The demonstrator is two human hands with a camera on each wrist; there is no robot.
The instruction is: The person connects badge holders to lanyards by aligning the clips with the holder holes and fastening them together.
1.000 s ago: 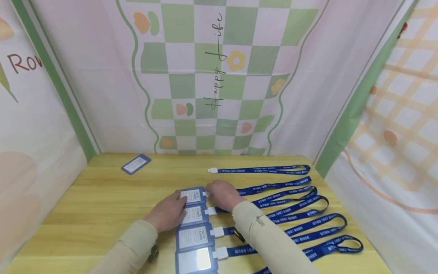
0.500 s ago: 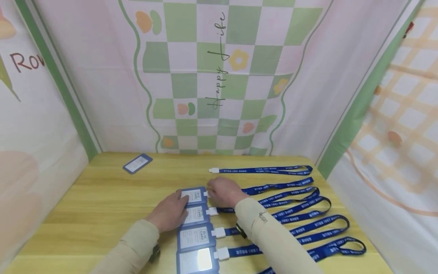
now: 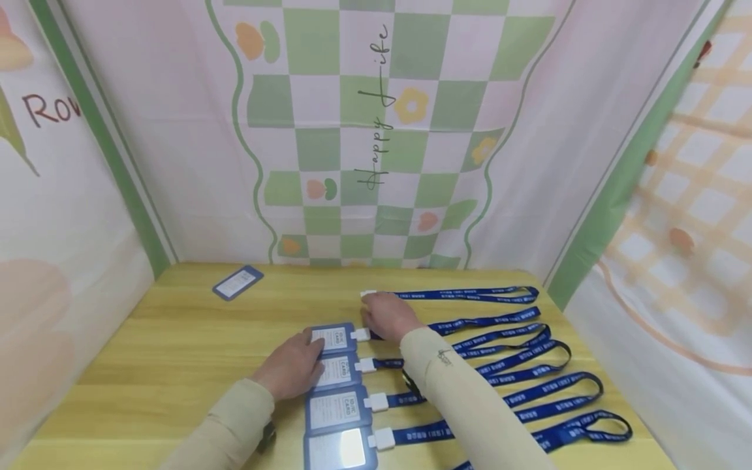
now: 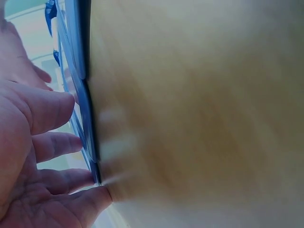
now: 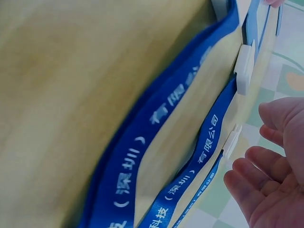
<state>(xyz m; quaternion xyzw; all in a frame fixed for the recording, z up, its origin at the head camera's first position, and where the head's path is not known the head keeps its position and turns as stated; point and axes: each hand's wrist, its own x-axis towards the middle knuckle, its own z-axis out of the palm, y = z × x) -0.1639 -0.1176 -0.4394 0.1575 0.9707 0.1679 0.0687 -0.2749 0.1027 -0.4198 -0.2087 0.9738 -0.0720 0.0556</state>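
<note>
A person in pale sleeves [image 3: 241,411] has 2 hands over a yellow wooden counter [image 3: 176,365]. Down the middle of it lie 4 blue card holders [image 3: 337,411], flat, edge to edge in a row. The nearest holder has a bright patch of light on it. Each holder in the row has a small white clip [image 3: 384,438] at its right side, and a blue strap [image 3: 420,431] runs off from the clip.

The left hand [image 3: 290,367] rests on the left side of the 2 farthest holders. Its fingers are spread apart, with the tips at the holders' edge.

The right hand [image 3: 389,316] is over the strap of the farthest holder, just right of that holder's clip. It also hides part of the back strap [image 3: 464,295], which lies alone with a white end [image 3: 367,293]. The fingers of this hand are apart and softly bent; I cannot tell if they touch that strap.

More blue straps lie to the right, and some end in round loops. White writing runs along them. Up at the back left, 1 more card holder [image 3: 237,282] lies by itself, tilted, well apart from the row. Behind the counter hangs a green and white checked cloth [image 3: 417,52] that says "Happy Life".
</note>
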